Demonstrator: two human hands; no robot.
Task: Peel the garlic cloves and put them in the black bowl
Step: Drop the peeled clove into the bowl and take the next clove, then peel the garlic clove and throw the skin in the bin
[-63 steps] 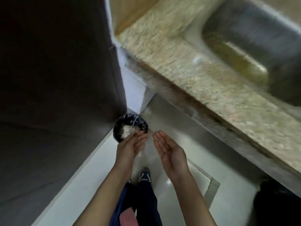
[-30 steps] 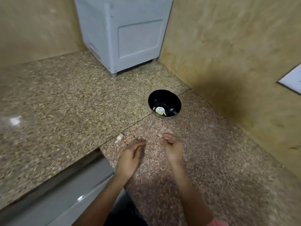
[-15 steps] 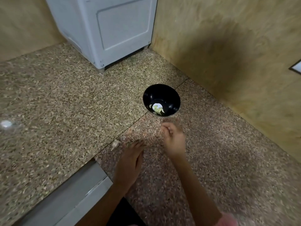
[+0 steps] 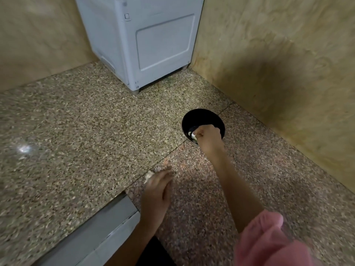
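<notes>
Right hand hangs inside the black bowl, fingers curled, pinching a white garlic clove. Left hand rests flat on the granite counter, fingers relaxed and blurred, with a second garlic piece at its fingertips.

Pale garlic cloves inside black bowl

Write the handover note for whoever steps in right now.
Right hand: over the bowl, fingers curled, apparently pinching a white clove; not yet released.
Left hand: flat on the counter, fingertips by a garlic piece; blur hides whether they touch.
Done: cannot count, since the hand hides most of the bowl's bottom.
Left: drop the clove in, then probably peel the garlic piece and add it.
</notes>
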